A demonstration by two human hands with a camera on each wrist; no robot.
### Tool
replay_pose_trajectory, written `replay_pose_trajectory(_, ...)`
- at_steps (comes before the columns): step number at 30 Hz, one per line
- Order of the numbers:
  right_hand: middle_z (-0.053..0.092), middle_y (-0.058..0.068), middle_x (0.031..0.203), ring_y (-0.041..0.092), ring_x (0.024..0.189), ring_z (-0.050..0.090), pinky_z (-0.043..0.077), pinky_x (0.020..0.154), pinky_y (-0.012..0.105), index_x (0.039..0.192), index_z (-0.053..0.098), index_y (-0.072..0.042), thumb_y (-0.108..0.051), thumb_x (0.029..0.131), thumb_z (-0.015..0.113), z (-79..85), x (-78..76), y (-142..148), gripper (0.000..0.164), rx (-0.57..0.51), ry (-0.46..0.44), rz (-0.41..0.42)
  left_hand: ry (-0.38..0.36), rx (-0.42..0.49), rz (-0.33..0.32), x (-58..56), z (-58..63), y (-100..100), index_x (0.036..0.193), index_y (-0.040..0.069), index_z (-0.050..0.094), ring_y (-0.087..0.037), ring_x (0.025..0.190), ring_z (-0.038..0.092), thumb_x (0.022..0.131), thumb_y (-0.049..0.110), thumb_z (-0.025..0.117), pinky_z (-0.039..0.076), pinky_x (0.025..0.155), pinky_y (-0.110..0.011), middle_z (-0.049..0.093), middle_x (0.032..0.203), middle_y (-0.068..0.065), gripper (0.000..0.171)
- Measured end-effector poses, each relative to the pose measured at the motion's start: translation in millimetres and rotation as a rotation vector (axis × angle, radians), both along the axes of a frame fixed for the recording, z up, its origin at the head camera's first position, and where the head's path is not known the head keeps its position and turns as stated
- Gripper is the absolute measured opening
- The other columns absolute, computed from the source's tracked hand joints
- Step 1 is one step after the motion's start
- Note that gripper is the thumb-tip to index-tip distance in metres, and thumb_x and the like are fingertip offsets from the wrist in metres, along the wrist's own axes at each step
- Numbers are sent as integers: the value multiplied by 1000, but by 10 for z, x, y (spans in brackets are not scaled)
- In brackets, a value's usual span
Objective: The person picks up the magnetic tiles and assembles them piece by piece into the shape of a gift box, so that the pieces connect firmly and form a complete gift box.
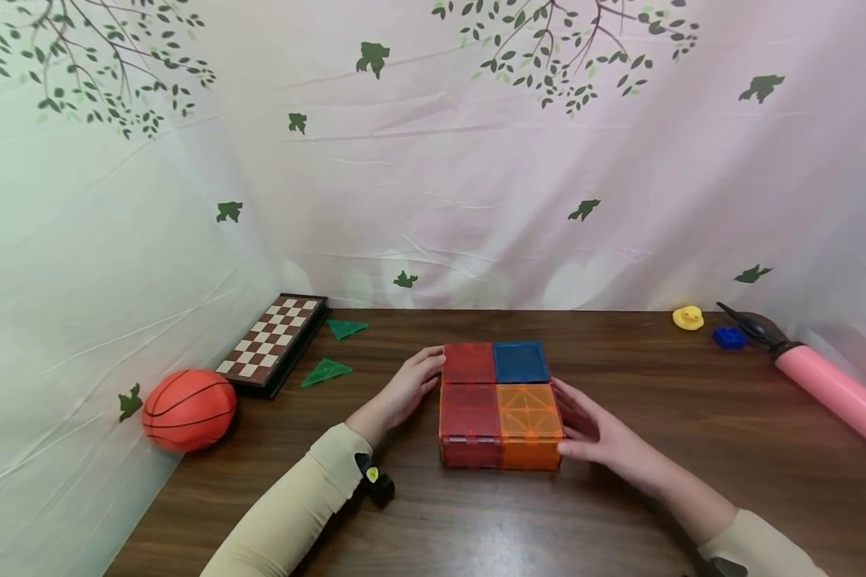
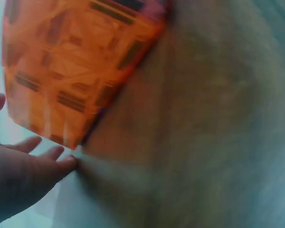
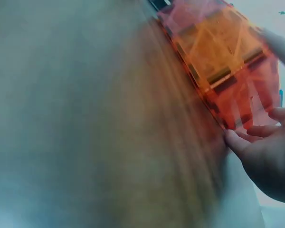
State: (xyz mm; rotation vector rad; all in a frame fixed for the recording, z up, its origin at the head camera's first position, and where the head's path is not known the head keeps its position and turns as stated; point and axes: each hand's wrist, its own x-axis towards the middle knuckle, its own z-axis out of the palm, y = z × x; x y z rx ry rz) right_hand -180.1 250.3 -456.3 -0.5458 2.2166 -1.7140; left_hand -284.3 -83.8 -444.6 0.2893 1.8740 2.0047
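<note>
A low box built from translucent magnetic tiles (image 1: 471,409) stands on the wooden table. Its top has two red squares, a dark blue one at the back right and an orange one at the front right. My left hand (image 1: 409,389) is at the box's left side, fingertips at the back left edge. On the other side, my right hand (image 1: 595,429) has its fingers along the right wall and its thumb by the front right corner. In both wrist views the fingers (image 2: 54,153) look extended and lightly bent beside the tile walls (image 3: 247,97).
Two green triangle tiles (image 1: 326,371) lie to the left, near a folding chessboard (image 1: 270,336) and a red basketball (image 1: 190,410). At the right are a yellow rubber duck (image 1: 688,318), a blue block (image 1: 729,337) and a pink hand pump (image 1: 837,389). A printed curtain (image 1: 433,200) hangs behind.
</note>
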Motion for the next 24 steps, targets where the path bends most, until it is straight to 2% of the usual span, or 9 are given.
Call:
replay_pose_trajectory(1, 12, 21, 168, 48, 148, 20, 39, 104, 21, 165, 11, -13, -12, 98, 69, -4, 28, -2, 88, -1, 9, 21, -9, 29, -2, 0, -30, 2, 154, -4, 34, -34, 146, 34, 107, 24, 48, 24, 120, -48, 39, 157, -22, 57)
replay_pose_trajectory(3, 10, 21, 168, 49, 147, 20, 39, 104, 19, 165, 9, -14, -10, 94, 74, -10, 61, -15, 97, 4, 36, 43, -7, 60, 3, 10, -60, 10, 154, -4, 34, -33, 146, 34, 107, 23, 47, 24, 120, -46, 39, 156, -22, 56)
replay_pose_trajectory(5, 12, 20, 168, 48, 147, 22, 39, 103, 18, 165, 10, -16, -12, 92, 77, -11, 72, -27, 99, 29, 60, 35, 4, 70, 5, 27, -74, 15, 153, -4, 35, -33, 146, 35, 108, 23, 47, 26, 119, -46, 41, 155, -22, 54)
replay_pose_trajectory(9, 17, 21, 167, 47, 146, 27, 41, 101, 17, 165, 14, -14, -18, 94, 76, 8, 51, 0, 94, 63, 57, 11, 2, 68, 9, 85, -66, 15, 151, -3, 39, -32, 145, 36, 108, 24, 47, 30, 117, -47, 43, 153, -20, 51)
replay_pose_trajectory(12, 22, 22, 165, 47, 146, 30, 42, 100, 18, 164, 17, -12, -19, 97, 72, 47, 20, 70, 87, 76, 8, 14, 2, 55, 47, 170, -63, 7, 148, -3, 42, -32, 142, 40, 107, 24, 50, 33, 115, -49, 45, 150, -21, 49)
replay_pose_trajectory(14, 29, 24, 162, 46, 143, 35, 44, 101, 22, 164, 19, -11, -20, 100, 68, 76, -6, 129, 81, 97, -19, 4, 10, 30, 97, 260, -67, 0, 145, -3, 45, -31, 137, 45, 106, 25, 53, 36, 113, -49, 48, 146, -21, 48)
replay_pose_trajectory(18, 46, 26, 151, 39, 135, 50, 46, 103, 34, 163, 21, -10, -24, 104, 62, 109, -80, 251, 73, 126, -53, -55, 36, -32, 189, 520, -51, -20, 138, -4, 48, -31, 128, 53, 105, 25, 55, 41, 109, -52, 54, 136, -21, 44)
replay_pose_trajectory(20, 51, 27, 147, 32, 129, 57, 49, 101, 34, 162, 23, -9, -25, 104, 62, 112, -124, 293, 72, 107, -71, -92, 36, -53, 214, 667, -19, -33, 135, -4, 49, -31, 127, 53, 105, 25, 54, 42, 108, -53, 54, 134, -21, 42)
replay_pose_trajectory(24, 49, 32, 145, 18, 119, 63, 53, 94, 32, 160, 24, -2, -24, 103, 62, 87, -212, 319, 72, 37, -87, -157, 3, -69, 233, 905, 56, -59, 129, -4, 50, -31, 121, 53, 106, 25, 52, 42, 106, -54, 55, 128, -18, 37)
